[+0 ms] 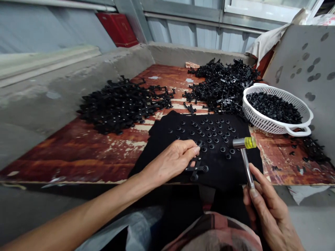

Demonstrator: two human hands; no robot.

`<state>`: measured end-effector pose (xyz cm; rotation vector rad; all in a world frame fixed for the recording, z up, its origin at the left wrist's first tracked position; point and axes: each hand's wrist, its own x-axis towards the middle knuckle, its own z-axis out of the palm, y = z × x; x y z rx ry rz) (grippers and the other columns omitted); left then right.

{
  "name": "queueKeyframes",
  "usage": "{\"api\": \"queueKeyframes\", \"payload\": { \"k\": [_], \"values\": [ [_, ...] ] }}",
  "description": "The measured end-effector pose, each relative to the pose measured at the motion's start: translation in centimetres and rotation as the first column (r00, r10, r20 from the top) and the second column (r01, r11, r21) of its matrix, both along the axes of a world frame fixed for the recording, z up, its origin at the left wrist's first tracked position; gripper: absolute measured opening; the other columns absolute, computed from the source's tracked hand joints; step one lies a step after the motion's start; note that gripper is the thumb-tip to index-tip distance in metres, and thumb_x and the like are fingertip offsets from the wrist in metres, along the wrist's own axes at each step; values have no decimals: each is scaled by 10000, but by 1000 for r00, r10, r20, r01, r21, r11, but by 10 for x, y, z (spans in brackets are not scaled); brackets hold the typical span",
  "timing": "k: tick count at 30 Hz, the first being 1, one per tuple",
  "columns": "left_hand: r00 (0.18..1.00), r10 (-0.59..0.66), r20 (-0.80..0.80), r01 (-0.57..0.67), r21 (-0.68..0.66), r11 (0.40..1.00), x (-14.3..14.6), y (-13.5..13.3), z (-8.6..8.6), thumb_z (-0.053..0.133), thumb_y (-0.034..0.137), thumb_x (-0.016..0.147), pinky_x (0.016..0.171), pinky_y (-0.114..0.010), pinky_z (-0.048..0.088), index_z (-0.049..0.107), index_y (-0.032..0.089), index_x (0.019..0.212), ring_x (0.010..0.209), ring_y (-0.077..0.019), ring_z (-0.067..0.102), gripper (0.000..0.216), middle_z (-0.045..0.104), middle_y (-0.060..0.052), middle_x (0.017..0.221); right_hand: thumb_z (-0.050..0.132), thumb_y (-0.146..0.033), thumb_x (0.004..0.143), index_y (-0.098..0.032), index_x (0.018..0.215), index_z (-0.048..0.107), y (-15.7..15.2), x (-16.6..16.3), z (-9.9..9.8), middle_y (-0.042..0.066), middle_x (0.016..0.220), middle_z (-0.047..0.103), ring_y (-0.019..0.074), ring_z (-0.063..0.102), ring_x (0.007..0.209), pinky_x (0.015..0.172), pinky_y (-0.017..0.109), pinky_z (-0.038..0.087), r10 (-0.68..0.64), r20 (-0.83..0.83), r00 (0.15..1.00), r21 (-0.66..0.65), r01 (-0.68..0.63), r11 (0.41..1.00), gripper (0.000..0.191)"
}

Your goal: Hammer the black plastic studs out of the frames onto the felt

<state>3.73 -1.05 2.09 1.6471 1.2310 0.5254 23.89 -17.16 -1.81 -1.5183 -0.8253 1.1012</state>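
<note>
My left hand [178, 157] is closed on a black linkage bracket [196, 168] with round ends, held low over a black cloth [167, 139]. Several small round black caps [209, 134] stand spread out on that cloth, some right by my left fingertips. In my right hand [269, 205] is a small mallet [245, 160] with a metal handle and a yellow face on one end. Its head hovers at the right side of the caps; the dark end of the head blends into the cloth.
A pile of black brackets [117, 104] lies at the left of the worn red-brown table [104, 153]. Another heap [225, 82] lies at the back. At right, a white basket [277, 129] holds loose black caps, beside a grey panel [303, 69]. Low concrete walls border the left and back.
</note>
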Motion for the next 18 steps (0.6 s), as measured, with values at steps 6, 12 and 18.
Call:
{"api": "queueKeyframes", "payload": {
  "k": [6, 12, 18],
  "values": [
    [998, -41, -55, 45, 77, 996, -3, 1, -5, 518, 381, 814, 466, -192, 279, 531, 190, 583, 466, -94, 405, 300, 479, 37, 513, 553, -509, 946, -389, 1444, 475, -4, 2, -10, -15, 751, 555, 126, 412, 542, 466, 240, 359, 41, 10, 999, -38, -40, 998, 518],
    [999, -43, -22, 44, 49, 998, 0, -2, -4, 515, 394, 802, 471, -200, 300, 520, 195, 580, 483, -102, 421, 297, 481, 32, 517, 512, -510, 965, -394, 1467, 437, -5, 3, -14, -23, 757, 541, 109, 400, 513, 472, 242, 340, 77, 49, 996, -64, -73, 995, 521],
    [998, -55, -36, 57, 49, 997, -1, -2, -6, 502, 392, 826, 475, -207, 305, 544, 195, 608, 490, -108, 415, 297, 492, 30, 527, 530, -490, 962, -375, 1453, 468, -3, 1, -10, -19, 733, 569, 125, 451, 538, 473, 233, 397, 62, 92, 994, -69, -56, 996, 508]
  ]
}}
